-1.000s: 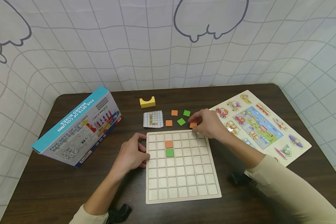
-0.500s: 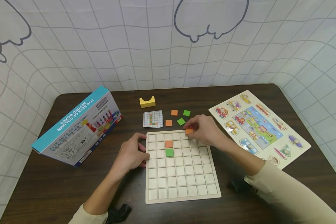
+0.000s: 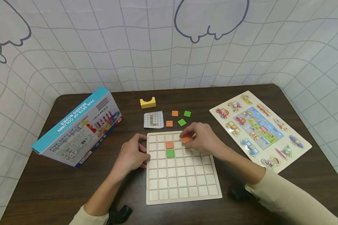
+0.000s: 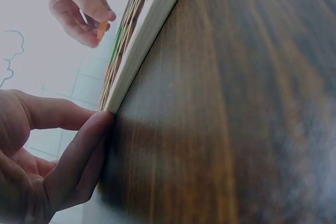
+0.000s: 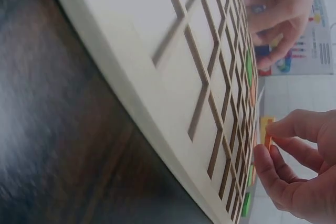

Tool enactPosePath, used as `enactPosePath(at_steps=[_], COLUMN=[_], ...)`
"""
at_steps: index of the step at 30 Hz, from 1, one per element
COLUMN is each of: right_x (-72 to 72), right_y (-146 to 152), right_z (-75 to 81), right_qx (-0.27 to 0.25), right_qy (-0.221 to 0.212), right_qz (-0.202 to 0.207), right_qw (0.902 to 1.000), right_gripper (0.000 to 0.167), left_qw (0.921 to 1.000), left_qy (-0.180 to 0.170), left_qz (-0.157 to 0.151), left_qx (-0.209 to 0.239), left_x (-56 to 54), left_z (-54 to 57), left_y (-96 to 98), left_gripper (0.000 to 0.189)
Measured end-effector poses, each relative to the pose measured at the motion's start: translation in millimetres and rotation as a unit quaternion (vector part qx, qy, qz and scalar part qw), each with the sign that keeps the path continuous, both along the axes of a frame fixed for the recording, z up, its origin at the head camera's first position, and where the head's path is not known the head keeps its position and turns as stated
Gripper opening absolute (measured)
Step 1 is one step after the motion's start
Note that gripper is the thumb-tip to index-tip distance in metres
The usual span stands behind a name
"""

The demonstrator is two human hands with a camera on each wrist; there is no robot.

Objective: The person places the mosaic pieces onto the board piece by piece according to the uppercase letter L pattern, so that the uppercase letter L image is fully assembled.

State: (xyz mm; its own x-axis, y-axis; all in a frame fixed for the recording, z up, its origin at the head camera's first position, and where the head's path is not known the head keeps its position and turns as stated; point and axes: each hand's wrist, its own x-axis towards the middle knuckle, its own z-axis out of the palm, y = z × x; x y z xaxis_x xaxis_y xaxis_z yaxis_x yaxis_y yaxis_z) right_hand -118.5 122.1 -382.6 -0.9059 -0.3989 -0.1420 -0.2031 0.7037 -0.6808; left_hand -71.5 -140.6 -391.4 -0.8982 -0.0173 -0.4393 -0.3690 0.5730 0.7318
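Note:
A pale wooden grid board (image 3: 183, 178) lies flat on the table, with an orange square tile (image 3: 169, 144) and a green square tile (image 3: 170, 153) set in neighbouring cells of one column. My left hand (image 3: 131, 154) holds the board's left edge; the left wrist view shows its fingertips together against that edge. Over the upper part of the board, my right hand (image 3: 201, 139) pinches another orange tile (image 5: 268, 139) between thumb and fingers. In the right wrist view this tile stands on edge, apart from the grid.
Beyond the board lie loose orange tiles (image 3: 169, 123) and green tiles (image 3: 181, 122), a printed pattern card (image 3: 153, 120) and a yellow arched block (image 3: 148, 102). A blue-and-white box (image 3: 81, 128) stands at the left. A picture puzzle board (image 3: 260, 131) lies at the right.
My right hand has carried its orange tile from beyond the board's far edge toward me and leftward, over the upper cells. The left hand has stayed put.

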Motion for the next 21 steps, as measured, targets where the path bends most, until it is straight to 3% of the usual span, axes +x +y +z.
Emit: enactPosePath(at_steps=[21], right_x=[23.8], right_y=[-18.1], right_z=[-6.0], right_qx=[-0.010], right_qy=[-0.016], right_qz=[0.042], right_qw=[0.9989], right_gripper=[0.026], left_qw=[1.0000], left_qy=[0.006], left_qz=[0.001], left_qx=[0.000], left_x=[-0.1], left_z=[-0.8], left_y=[0.2], left_gripper=[0.065])
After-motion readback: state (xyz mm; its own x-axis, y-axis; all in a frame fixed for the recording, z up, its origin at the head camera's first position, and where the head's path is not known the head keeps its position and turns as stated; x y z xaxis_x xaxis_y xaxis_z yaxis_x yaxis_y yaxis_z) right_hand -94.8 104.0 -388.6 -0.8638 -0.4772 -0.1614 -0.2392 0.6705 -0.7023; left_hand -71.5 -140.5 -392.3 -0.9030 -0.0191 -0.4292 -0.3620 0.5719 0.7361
